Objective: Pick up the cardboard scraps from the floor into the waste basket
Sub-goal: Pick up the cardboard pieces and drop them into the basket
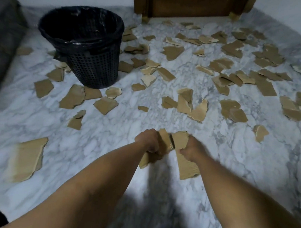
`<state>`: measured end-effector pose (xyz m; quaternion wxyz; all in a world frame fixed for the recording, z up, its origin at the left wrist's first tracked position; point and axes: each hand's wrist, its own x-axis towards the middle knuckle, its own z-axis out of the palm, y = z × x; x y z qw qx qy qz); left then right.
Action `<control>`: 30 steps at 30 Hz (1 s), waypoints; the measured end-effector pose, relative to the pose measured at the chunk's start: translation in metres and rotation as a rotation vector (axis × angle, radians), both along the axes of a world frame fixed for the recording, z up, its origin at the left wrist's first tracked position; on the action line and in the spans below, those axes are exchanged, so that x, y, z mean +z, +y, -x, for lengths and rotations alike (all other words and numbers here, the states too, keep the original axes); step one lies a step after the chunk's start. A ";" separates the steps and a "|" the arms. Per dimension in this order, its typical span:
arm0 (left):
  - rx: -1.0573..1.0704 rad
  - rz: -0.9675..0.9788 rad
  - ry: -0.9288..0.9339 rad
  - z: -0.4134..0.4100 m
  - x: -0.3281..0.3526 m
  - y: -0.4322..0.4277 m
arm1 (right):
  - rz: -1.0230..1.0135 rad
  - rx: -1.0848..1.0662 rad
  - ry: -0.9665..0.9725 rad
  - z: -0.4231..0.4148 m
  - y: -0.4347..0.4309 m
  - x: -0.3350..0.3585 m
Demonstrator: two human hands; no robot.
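My left hand [148, 141] grips a brown cardboard scrap [165, 139] whose lower end sticks out below the fist. Close beside it my right hand [191, 149] grips a second, longer cardboard scrap [187, 167]. Both hands are held above the white marble floor [108, 143], near the middle of the view. Several torn cardboard scraps [172, 52] lie scattered over the floor ahead and to the right. A black mesh waste basket [90, 45] with a black liner stands at the upper left, well beyond my hands. A large scrap [26, 158] lies on the floor at the left.
A wooden piece of furniture [189, 4] stands against the white wall at the back. A dark grey sofa edge [1, 41] runs along the left side. Scraps ring the basket's base.
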<state>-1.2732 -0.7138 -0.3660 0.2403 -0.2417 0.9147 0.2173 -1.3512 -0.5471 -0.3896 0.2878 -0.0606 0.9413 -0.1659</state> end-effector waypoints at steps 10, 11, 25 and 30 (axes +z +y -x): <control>0.598 0.123 -0.096 -0.174 0.030 -0.210 | 0.037 0.557 0.040 -0.100 -0.170 0.010; 0.700 0.139 -0.104 -0.196 0.028 -0.225 | 0.074 0.585 0.032 -0.112 -0.185 0.010; 0.687 0.023 -0.139 -0.219 0.003 -0.332 | 0.514 0.194 -0.058 -0.102 -0.327 0.031; 0.527 -0.227 0.042 -0.165 0.029 -0.347 | 0.280 0.248 0.043 -0.053 -0.361 0.043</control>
